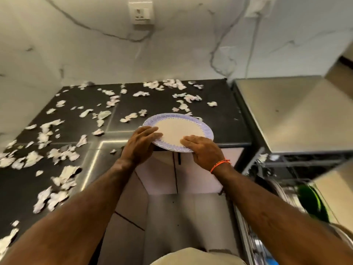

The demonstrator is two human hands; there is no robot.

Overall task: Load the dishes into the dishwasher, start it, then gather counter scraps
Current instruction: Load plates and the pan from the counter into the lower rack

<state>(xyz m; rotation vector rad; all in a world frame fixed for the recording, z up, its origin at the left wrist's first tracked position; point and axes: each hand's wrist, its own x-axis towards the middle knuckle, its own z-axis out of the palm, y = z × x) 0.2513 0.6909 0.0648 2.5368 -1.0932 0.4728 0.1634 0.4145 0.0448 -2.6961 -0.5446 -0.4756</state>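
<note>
A round plate (179,129) with a purple patterned rim and a cream centre sits at the front edge of the black counter (219,119), overhanging it and tilted slightly. My left hand (141,144) grips its near-left rim, fingers lying on top. My right hand (202,150), with an orange thread at the wrist, holds the near-right rim the same way. Both thumbs are hidden under the plate. Several torn white paper scraps (57,153) are strewn across the counter. The dishwasher (286,115) stands to the right, with its rack (286,190) pulled out.
A green item (313,203) and metal dishes sit in the dishwasher rack at lower right. A marble wall with a socket (141,13) rises behind the counter. Pale cabinet doors (194,175) lie below the counter edge, with floor beneath me.
</note>
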